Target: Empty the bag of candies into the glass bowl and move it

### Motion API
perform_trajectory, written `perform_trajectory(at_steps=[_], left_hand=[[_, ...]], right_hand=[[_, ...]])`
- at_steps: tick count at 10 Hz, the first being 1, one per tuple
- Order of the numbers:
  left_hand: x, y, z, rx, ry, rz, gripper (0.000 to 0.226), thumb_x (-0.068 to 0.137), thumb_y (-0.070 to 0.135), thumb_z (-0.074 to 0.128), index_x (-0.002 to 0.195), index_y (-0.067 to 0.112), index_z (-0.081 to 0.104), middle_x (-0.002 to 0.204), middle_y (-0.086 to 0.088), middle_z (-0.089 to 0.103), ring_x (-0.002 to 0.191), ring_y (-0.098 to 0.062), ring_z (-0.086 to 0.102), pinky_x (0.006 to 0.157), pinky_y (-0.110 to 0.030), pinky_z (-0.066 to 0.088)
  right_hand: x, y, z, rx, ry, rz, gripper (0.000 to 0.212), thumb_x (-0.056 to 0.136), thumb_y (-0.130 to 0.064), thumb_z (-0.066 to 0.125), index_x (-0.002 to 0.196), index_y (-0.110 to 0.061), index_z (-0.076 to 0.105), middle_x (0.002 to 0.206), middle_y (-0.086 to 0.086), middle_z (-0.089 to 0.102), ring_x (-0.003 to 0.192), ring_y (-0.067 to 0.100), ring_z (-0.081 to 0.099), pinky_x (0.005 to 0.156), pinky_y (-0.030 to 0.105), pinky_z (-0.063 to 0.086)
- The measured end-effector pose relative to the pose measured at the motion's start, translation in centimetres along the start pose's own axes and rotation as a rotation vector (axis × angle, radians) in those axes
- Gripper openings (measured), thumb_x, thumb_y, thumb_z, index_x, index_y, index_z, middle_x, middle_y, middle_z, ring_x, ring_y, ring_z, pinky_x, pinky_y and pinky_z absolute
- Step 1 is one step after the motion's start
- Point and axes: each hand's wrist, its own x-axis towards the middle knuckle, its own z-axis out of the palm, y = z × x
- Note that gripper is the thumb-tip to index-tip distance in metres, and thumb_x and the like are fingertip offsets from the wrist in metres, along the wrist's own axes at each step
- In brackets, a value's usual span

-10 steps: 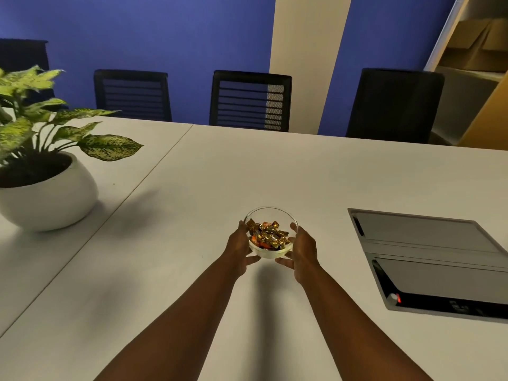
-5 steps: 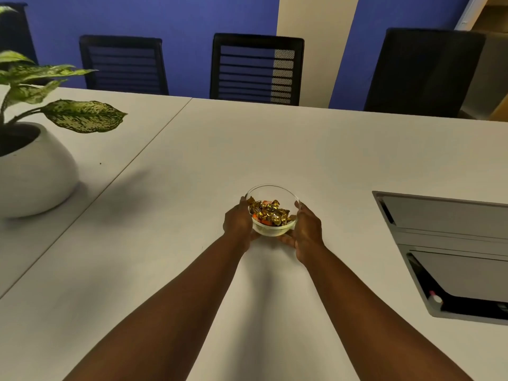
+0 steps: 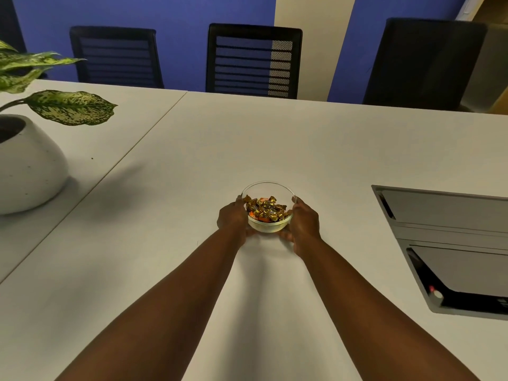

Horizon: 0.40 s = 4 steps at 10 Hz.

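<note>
The glass bowl (image 3: 268, 206) of gold-wrapped candies (image 3: 265, 209) sits near the middle of the white table (image 3: 192, 166), cupped between both hands: the left hand (image 3: 233, 217) curls against its 9 o'clock side, the right hand (image 3: 303, 222) against 3 o'clock, fingers wrapped around the glass. Whether its base touches the table I cannot tell. Compared with half a second ago, the hold is unchanged and the bowl looks barely shifted. The potted plant (image 3: 26, 138) stands at 10 o'clock, the grey panel (image 3: 450, 243) at 3 o'clock.
</note>
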Motion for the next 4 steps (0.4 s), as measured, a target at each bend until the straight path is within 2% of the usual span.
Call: perform_trajectory(at_steps=[1,2,3,4], left_hand=[[-0.2,0.3,-0.2,0.017,-0.013,0.002,0.037,0.097,0.033,0.04,0.114,0.009,0.062,0.098,-0.016,0.064,0.092,-0.032,0.061,0.096,-0.05,0.05],[-0.7,0.8,-0.7,0.016,-0.105,-0.032,0.034,0.098,0.032,0.038,0.088,0.009,0.06,0.076,-0.007,0.057,0.069,-0.023,0.056,0.077,-0.041,0.052],[-1.2,1.4,-0.8,0.019,-0.142,-0.04,0.037,0.1,0.032,0.034,0.115,0.006,0.055,0.087,-0.008,0.059,0.079,-0.022,0.057,0.09,-0.043,0.047],[-1.8,1.8,-1.0,0.15,-0.035,0.044,0.049,0.1,0.031,0.033,0.141,0.005,0.037,0.14,-0.015,0.047,0.127,-0.031,0.045,0.107,-0.044,0.036]], right_hand=[[0.3,0.1,-0.4,-0.077,-0.009,-0.054,0.039,0.098,-0.017,0.036,0.134,-0.019,0.052,0.133,0.009,0.057,0.119,0.03,0.057,0.101,0.047,0.048],[0.3,-0.3,-1.0,-0.099,-0.132,0.012,0.033,0.099,-0.021,0.036,0.125,-0.016,0.055,0.13,0.012,0.058,0.121,0.033,0.055,0.102,0.051,0.047],[0.3,-1.3,-1.5,-0.193,-0.23,0.028,0.032,0.1,-0.024,0.033,0.123,-0.01,0.051,0.129,0.017,0.053,0.125,0.033,0.05,0.107,0.051,0.041],[-0.2,-2.1,-2.2,-0.301,-0.204,-0.017,0.038,0.1,-0.028,0.032,0.129,-0.007,0.045,0.124,0.011,0.051,0.112,0.026,0.05,0.094,0.033,0.047]])
